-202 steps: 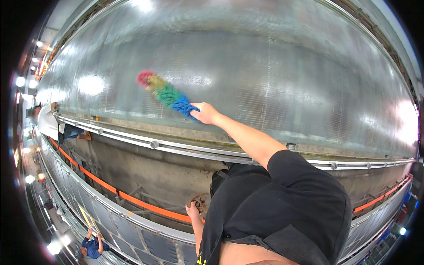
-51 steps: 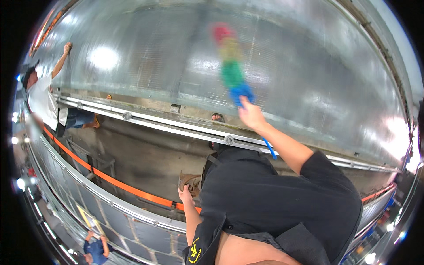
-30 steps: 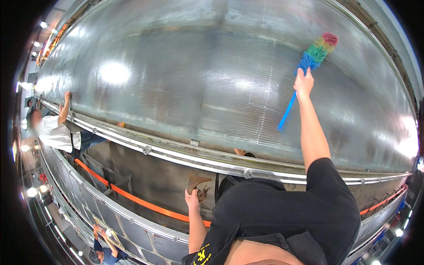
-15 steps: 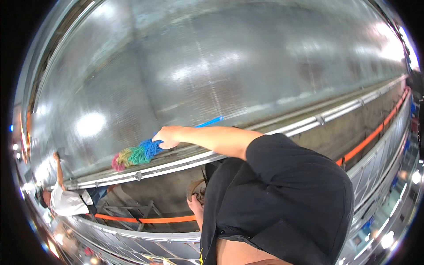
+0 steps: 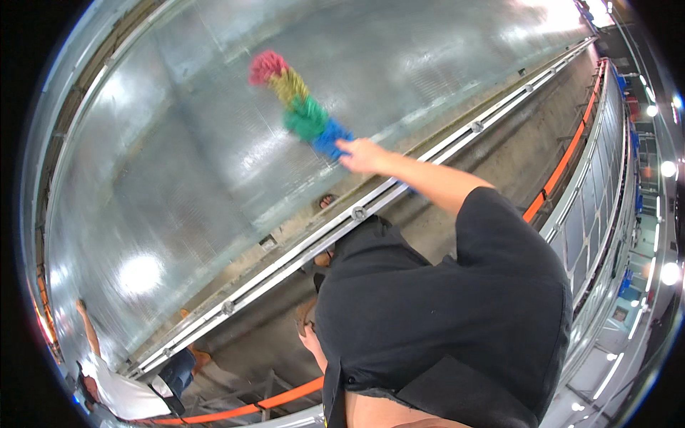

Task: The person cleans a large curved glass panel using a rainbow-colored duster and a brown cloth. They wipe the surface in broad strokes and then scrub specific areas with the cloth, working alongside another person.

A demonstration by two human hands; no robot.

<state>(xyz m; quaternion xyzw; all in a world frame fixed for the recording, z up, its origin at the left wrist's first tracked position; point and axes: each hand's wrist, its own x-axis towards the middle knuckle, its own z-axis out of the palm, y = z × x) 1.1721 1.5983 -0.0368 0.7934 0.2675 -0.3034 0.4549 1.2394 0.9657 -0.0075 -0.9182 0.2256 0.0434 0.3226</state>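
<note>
Swung up from beside the metal rail (image 5: 359, 214), the rainbow duster (image 5: 307, 118) now extends up-left beyond the right hand (image 5: 362, 155), its fingers closed around the blue end, apparently reaching farther across the glossy panel (image 5: 185, 178). The left hand's (image 5: 311, 340) fingers clasp a brown item (image 5: 305, 312).

Over the sheet (image 5: 178, 192), a hand could pass on either side of the duster (image 5: 307, 118), which slanted from the near edge toward the far edge. The right hand (image 5: 364, 155) gripped it, and that forearm crossed the rail (image 5: 359, 214), which fenced the near edge along its length. Near the left end, a co-worker's arm (image 5: 93, 339) stood in the way. Between rail and orange strap (image 5: 291, 395), the left hand (image 5: 311, 340) with its brown piece (image 5: 305, 314) narrowed the gap, just beside the black shirt (image 5: 442, 307).
</note>
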